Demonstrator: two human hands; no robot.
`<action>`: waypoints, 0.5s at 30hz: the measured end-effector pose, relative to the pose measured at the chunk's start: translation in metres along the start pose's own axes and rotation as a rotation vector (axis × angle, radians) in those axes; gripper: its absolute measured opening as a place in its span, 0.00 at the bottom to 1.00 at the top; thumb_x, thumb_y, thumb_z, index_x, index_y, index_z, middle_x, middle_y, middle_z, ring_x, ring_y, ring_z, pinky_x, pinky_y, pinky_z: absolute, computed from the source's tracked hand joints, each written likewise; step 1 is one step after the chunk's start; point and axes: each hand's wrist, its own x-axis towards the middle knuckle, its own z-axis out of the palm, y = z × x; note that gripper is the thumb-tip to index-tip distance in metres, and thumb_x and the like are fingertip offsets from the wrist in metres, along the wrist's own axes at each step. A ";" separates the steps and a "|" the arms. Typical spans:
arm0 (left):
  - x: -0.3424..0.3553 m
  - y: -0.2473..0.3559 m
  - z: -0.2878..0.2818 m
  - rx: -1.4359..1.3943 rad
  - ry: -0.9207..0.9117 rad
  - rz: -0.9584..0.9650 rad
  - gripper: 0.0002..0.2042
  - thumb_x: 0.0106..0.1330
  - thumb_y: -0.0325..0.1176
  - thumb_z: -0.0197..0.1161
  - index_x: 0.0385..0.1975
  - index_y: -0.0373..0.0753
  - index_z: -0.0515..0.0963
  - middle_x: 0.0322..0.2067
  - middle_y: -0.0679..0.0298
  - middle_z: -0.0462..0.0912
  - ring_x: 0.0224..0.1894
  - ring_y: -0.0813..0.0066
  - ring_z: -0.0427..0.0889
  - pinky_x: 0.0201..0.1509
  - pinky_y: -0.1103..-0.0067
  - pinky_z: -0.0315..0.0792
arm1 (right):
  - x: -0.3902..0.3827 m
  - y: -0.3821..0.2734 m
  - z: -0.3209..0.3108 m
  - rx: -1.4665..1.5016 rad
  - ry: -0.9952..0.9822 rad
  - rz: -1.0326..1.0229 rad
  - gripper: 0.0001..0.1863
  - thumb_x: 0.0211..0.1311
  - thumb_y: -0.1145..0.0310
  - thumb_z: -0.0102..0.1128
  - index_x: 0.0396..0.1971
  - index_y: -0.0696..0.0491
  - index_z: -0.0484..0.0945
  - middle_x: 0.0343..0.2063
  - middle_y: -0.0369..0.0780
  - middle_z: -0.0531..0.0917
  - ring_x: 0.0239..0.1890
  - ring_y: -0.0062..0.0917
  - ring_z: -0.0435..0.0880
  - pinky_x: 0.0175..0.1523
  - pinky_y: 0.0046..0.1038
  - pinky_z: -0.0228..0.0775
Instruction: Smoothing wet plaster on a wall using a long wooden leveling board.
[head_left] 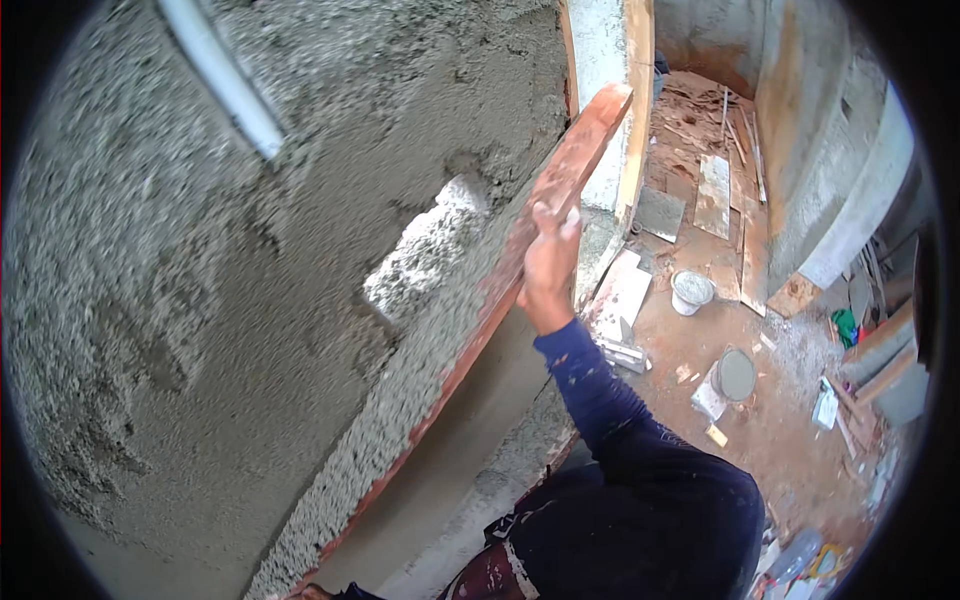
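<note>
A long reddish wooden straightedge (583, 135) slants across the view from lower left to upper right, lying along a wall of wet grey plaster (290, 270). Mortar is heaped along its wall side. Near its upper end, my right hand (550, 262) is closed around the board. At the bottom rim only a sliver of my left hand (314, 592) shows, at the board's lower end; it seems to grip there, with most fingers cut off. A bright, rough patch (430, 250) interrupts the smoother plaster beside the board.
A pale strip (225, 75) stands out on the wall at upper left. A column edge with timber (638, 90) rises beyond the board's tip. Below right, two buckets of mortar (692, 290) (736, 375) stand on the dirt floor among boards, scraps and a plastic bottle (797, 555).
</note>
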 end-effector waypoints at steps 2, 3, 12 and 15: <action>-0.005 -0.007 -0.047 -0.221 -0.074 -0.085 0.30 0.57 0.44 0.55 0.58 0.44 0.54 0.58 0.63 0.56 0.59 0.71 0.57 0.62 0.71 0.53 | -0.023 -0.002 -0.010 -0.076 0.032 -0.064 0.29 0.54 0.66 0.49 0.52 0.67 0.52 0.45 0.46 0.65 0.46 0.28 0.65 0.53 0.27 0.54; -0.012 -0.007 -0.072 -0.261 -0.073 -0.082 0.30 0.57 0.44 0.56 0.58 0.44 0.55 0.57 0.63 0.58 0.58 0.72 0.58 0.62 0.72 0.54 | -0.029 -0.006 -0.021 -0.132 0.048 -0.094 0.30 0.54 0.66 0.48 0.52 0.67 0.52 0.45 0.46 0.65 0.46 0.28 0.65 0.54 0.27 0.53; 0.091 -0.053 -0.007 0.544 0.345 0.376 0.28 0.59 0.45 0.51 0.58 0.42 0.56 0.57 0.60 0.59 0.59 0.67 0.59 0.60 0.68 0.56 | -0.064 -0.004 -0.005 -0.126 0.054 -0.020 0.31 0.56 0.64 0.47 0.53 0.67 0.50 0.46 0.48 0.66 0.47 0.28 0.65 0.54 0.26 0.54; 0.088 -0.067 0.028 0.356 0.224 0.530 0.27 0.60 0.44 0.50 0.58 0.41 0.55 0.58 0.62 0.59 0.59 0.67 0.58 0.60 0.68 0.56 | -0.050 -0.006 0.005 -0.075 0.016 0.001 0.28 0.56 0.64 0.47 0.52 0.65 0.53 0.45 0.47 0.67 0.46 0.28 0.66 0.53 0.26 0.54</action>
